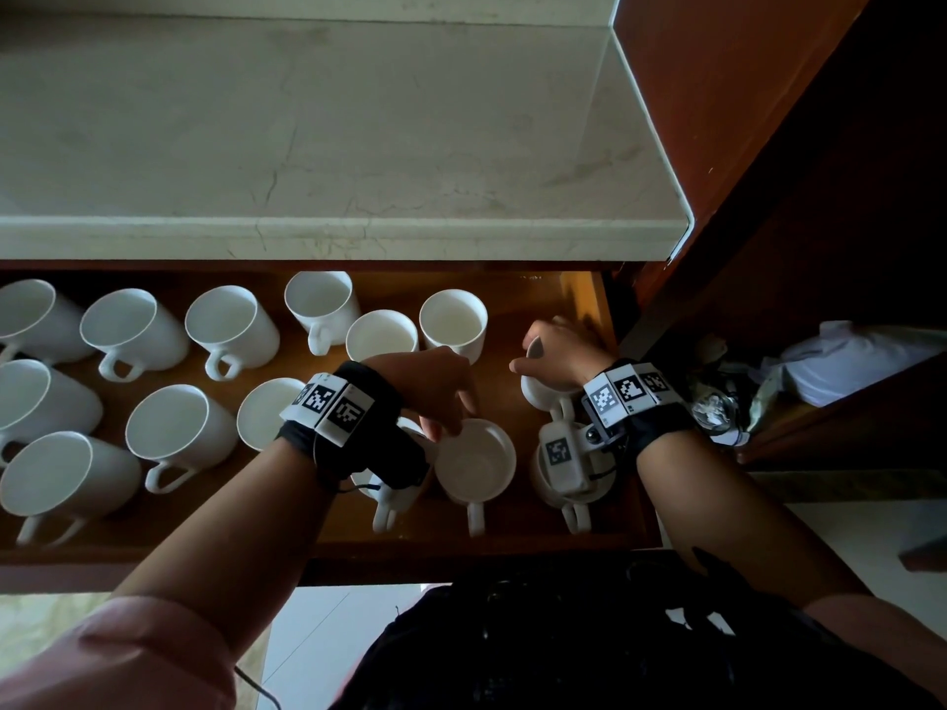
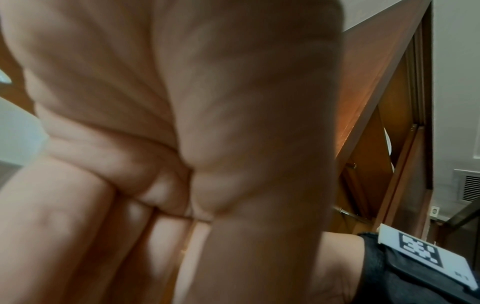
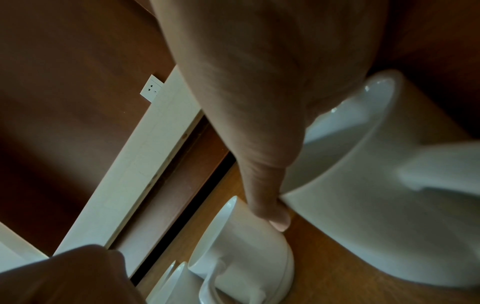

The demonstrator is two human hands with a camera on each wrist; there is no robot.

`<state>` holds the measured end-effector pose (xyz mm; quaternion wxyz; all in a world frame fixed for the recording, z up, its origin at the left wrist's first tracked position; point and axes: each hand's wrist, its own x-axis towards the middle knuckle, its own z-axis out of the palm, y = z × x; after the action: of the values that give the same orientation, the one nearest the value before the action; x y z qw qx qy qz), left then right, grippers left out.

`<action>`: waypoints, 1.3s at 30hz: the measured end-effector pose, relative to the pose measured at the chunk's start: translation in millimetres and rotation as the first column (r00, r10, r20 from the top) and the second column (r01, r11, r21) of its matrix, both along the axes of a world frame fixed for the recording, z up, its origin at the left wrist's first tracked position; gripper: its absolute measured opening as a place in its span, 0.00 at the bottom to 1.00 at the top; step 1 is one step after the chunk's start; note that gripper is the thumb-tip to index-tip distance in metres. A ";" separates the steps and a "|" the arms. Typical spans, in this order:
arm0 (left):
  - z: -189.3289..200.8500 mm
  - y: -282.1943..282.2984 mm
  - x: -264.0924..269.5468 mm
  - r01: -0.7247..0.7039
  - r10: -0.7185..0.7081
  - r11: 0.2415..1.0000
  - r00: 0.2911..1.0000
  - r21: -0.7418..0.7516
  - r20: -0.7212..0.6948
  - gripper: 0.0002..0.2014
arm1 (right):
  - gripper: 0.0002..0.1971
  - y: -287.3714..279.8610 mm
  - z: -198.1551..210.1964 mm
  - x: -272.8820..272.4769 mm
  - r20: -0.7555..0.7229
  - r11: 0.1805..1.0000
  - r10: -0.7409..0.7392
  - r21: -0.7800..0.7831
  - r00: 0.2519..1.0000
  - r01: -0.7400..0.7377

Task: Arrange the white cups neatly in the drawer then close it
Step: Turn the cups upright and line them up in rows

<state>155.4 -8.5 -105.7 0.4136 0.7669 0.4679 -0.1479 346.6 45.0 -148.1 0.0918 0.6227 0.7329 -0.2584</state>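
Resting in the open brown wooden drawer [image 1: 589, 299], a white ceramic cup [image 1: 543, 386] is gripped at the rim by the curled right hand [image 1: 558, 351]; a neighbouring white handled cup [image 1: 476, 463] is pinched at its rim by the left hand [image 1: 435, 386].

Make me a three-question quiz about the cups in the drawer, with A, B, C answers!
1. Where is the right hand?
A. on the counter
B. at the drawer's right end
C. on the floor

2. What colour are the cups?
A. white
B. blue
C. red

3. Is the drawer open?
A. shut
B. open
C. taken out

Answers: 1 B, it grips a cup by the drawer's right wall. 2 A, every cup in view is white. 3 B, cups show inside below the countertop, and the left hand touches a front cup.
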 end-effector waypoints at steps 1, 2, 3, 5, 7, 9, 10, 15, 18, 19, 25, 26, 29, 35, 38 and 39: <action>-0.6 0.4 -0.2 0.000 0.000 1.000 1.000 0.003 0.002 0.15 | 0.22 0.0 -0.1 0.1 0.007 1.000 0.001 -0.004 1.000 -0.001; -1.3 0.5 -0.6 -0.001 0.001 1.000 1.000 0.001 0.005 0.16 | 0.23 0.5 -0.8 0.0 0.010 1.000 0.002 -0.005 1.000 -0.002; -3.3 0.9 -1.6 -0.003 0.003 1.000 1.000 -0.002 0.006 0.16 | 0.23 0.5 -0.5 -0.1 0.017 1.000 0.001 -0.009 1.000 0.000; -5.4 1.3 -3.4 0.000 0.000 1.000 1.000 0.002 0.014 0.16 | 0.19 1.1 -0.4 0.0 0.019 1.000 -0.004 -0.010 1.000 0.005; -2.0 3.0 -6.7 -0.027 0.027 1.000 0.998 0.003 0.062 0.15 | 0.15 2.3 -1.6 -0.8 0.015 1.000 -0.019 -0.015 1.000 0.020; 5.4 6.8 -11.8 -0.100 0.096 0.995 0.983 0.019 0.159 0.12 | 0.20 7.3 -6.4 -1.3 0.031 0.998 -0.048 -0.036 0.998 0.050; 8.9 10.2 -14.7 -0.147 0.127 0.985 0.971 0.086 0.204 0.10 | 0.20 8.0 -5.9 -2.0 0.028 0.998 -0.046 -0.028 0.999 0.047; 6.6 23.6 -21.0 -0.313 0.203 0.847 0.937 0.430 0.283 0.17 | 0.21 2.2 3.9 -5.1 0.041 0.999 -0.026 -0.044 0.999 0.028; 0.0 29.2 -18.1 -0.224 0.155 0.850 0.971 0.477 0.180 0.28 | 0.24 6.3 -1.7 -6.3 0.018 0.999 -0.024 -0.043 1.000 0.025; -0.7 30.9 -17.4 -0.202 0.155 0.857 0.978 0.474 0.136 0.31 | 0.23 6.2 -2.4 -6.2 0.019 0.999 -0.020 -0.047 1.000 0.021; -3.7 45.7 -12.8 -0.216 0.233 0.891 0.973 0.399 0.007 0.44 | 0.18 1.3 1.5 -2.1 0.012 0.999 -0.020 -0.033 1.000 0.020; -6.3 48.4 -13.9 -0.229 0.242 0.897 0.970 0.377 0.012 0.45 | 0.18 1.3 0.8 -0.9 0.003 0.999 -0.027 -0.026 1.000 0.027; -11.7 53.6 -19.1 -0.258 0.264 0.906 0.964 0.337 0.027 0.46 | 0.22 -2.2 4.6 0.7 -0.007 0.999 -0.034 -0.001 0.999 0.034; -12.7 54.2 -24.7 -0.315 0.300 0.873 0.949 0.372 0.098 0.44 | 0.21 -5.4 7.0 0.6 -0.024 0.999 -0.029 0.031 0.999 0.030; -12.9 53.4 -21.2 -0.339 0.314 0.849 0.941 0.406 0.130 0.43 | 0.21 -5.3 8.0 -0.8 -0.014 0.999 -0.011 0.035 1.000 0.012; -12.4 52.8 -20.4 -0.340 0.315 0.842 0.940 0.418 0.130 0.43 | 0.22 -5.6 8.0 -0.9 -0.005 0.999 -0.007 0.037 1.000 0.007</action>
<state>135.1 44.2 -118.1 0.2641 0.7522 0.6012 0.0544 345.7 39.4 -140.2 0.0775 0.6261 0.7356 -0.2467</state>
